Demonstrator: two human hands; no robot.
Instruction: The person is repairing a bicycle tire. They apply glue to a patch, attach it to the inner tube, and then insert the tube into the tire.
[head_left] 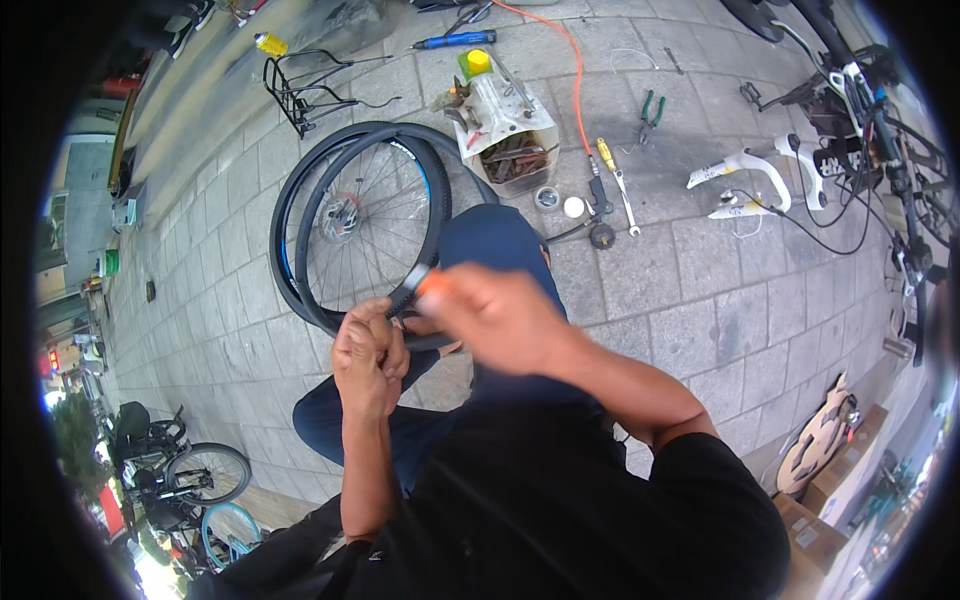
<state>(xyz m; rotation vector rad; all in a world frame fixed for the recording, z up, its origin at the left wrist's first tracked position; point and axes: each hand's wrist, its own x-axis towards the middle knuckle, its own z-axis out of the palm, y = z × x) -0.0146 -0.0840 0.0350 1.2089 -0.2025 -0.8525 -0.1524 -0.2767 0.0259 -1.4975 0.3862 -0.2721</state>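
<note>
On the paving in front of me lies a bicycle wheel [357, 222] with a black tyre [284, 215] and a black inner tube [462, 158] loosely over it. My left hand [368, 352] is raised at the wheel's near edge, fingers curled together. Whatever it pinches is hidden, though black rubber shows just beyond its fingertips. My right hand [505, 318], smeared by motion, is closed around a small orange tool [434, 284] with a grey end. That tool is just right of and above my left fingertips; contact between them cannot be made out.
Beyond my knee stands a cut-open plastic container [515, 150] of tools. Near it lie an inflator gauge [600, 212] on an orange hose [576, 70], a wrench [627, 205], a yellow-handled screwdriver [606, 154], and pliers [651, 115]. A white fork [750, 175] and bicycle [880, 130] stand right; a rack [305, 95] lies far left.
</note>
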